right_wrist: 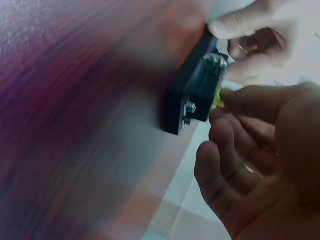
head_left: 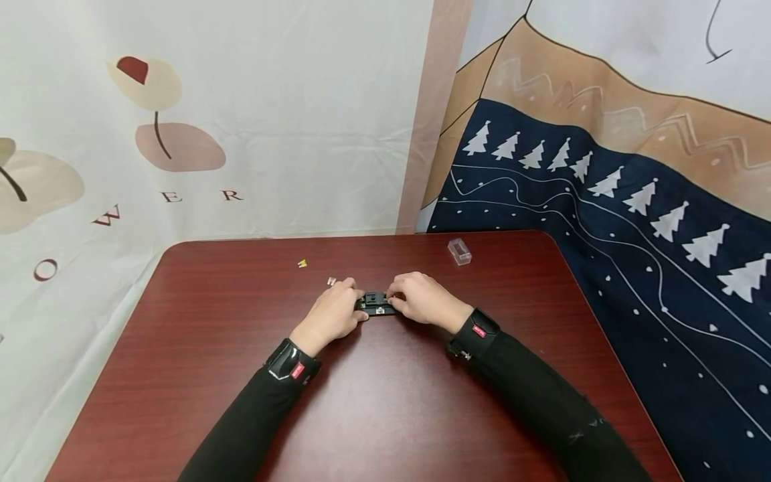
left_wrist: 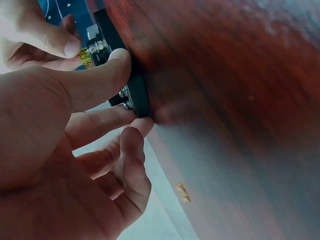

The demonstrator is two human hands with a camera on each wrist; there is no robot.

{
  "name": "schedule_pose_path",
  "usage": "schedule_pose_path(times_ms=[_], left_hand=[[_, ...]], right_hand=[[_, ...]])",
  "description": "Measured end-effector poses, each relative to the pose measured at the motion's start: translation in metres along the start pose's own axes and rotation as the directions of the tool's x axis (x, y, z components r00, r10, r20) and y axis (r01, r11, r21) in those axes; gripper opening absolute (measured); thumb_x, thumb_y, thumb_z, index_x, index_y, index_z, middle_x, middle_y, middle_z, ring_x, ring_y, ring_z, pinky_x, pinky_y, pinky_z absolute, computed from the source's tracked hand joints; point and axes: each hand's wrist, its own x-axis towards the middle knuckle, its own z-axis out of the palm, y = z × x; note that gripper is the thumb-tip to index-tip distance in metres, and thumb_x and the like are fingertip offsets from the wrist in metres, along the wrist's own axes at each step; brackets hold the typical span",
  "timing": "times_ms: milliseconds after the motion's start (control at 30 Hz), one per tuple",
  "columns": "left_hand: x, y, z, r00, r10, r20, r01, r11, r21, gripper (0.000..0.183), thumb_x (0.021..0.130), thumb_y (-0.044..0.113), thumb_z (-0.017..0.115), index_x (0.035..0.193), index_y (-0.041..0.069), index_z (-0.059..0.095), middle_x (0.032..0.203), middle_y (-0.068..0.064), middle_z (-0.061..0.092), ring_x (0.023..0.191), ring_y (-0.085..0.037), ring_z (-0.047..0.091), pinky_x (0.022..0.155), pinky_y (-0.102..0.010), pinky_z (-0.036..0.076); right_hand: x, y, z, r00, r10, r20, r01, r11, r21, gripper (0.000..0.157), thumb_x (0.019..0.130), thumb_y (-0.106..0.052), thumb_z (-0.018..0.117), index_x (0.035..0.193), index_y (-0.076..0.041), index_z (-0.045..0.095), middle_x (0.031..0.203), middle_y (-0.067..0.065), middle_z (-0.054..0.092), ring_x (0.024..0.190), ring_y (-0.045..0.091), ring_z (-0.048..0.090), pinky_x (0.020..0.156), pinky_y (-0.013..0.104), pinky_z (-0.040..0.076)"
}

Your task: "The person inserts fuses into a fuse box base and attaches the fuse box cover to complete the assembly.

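Observation:
A small black block with metal screw terminals [head_left: 375, 310] lies on the table between both hands. My left hand [head_left: 332, 313] grips its left end, thumb on the near side and a fingertip on the far side, as the left wrist view shows. Between thumb and forefinger my right hand [head_left: 424, 299] pinches a small yellow translucent plastic piece [left_wrist: 86, 58] at the block's terminals. Most of that piece is hidden by the fingertips. In the right wrist view the yellow piece [right_wrist: 218, 98] sits right against the block's top [right_wrist: 200, 95].
Just beyond the left hand lie small clear pieces [head_left: 331, 281], with small yellow pieces [head_left: 302, 264] farther left. A clear plastic cover [head_left: 460, 252] rests near the back right edge of the red-brown table [head_left: 385, 402]. Printed curtains hang behind and to the right.

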Motion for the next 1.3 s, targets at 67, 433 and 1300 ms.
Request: schedule_pose_path(times_ms=[67, 433, 1300], left_hand=[[0.0, 0.0, 0.001, 1.0, -0.001, -0.001, 0.001, 1.0, 0.001, 0.05, 0.097, 0.03, 0.087, 0.137, 0.002, 0.077, 0.122, -0.011, 0.068, 0.111, -0.032, 0.069, 0.099, -0.05, 0.06], [0.0, 0.001, 0.001, 1.0, -0.006, 0.002, 0.006, 1.0, 0.008, 0.05, 0.097, 0.031, 0.087, 0.137, 0.003, 0.076, 0.123, -0.012, 0.068, 0.113, -0.034, 0.069, 0.101, -0.05, 0.06], [-0.002, 0.003, 0.001, 1.0, -0.027, 0.003, 0.026, 1.0, 0.011, 0.051, 0.098, 0.032, 0.086, 0.138, 0.003, 0.076, 0.125, -0.011, 0.068, 0.115, -0.033, 0.069, 0.103, -0.05, 0.059]], right_hand=[[-0.002, 0.004, -0.002, 1.0, -0.003, -0.004, 0.003, 0.999, 0.033, 0.014, 0.103, -0.018, 0.078, 0.115, -0.014, 0.086, 0.108, -0.001, 0.08, 0.098, 0.013, 0.073, 0.091, 0.036, 0.063], [-0.006, 0.024, -0.011, 0.999, 0.037, 0.012, -0.039, 0.989, 0.142, 0.045, 0.106, -0.039, 0.076, 0.138, -0.008, 0.076, 0.112, 0.001, 0.074, 0.094, 0.013, 0.066, 0.086, 0.033, 0.058], [-0.003, 0.015, 0.009, 0.983, 0.137, 0.122, -0.144, 0.988, 0.048, 0.047, 0.092, -0.029, 0.09, 0.133, -0.01, 0.078, 0.119, 0.001, 0.068, 0.107, 0.019, 0.061, 0.097, 0.039, 0.052]])
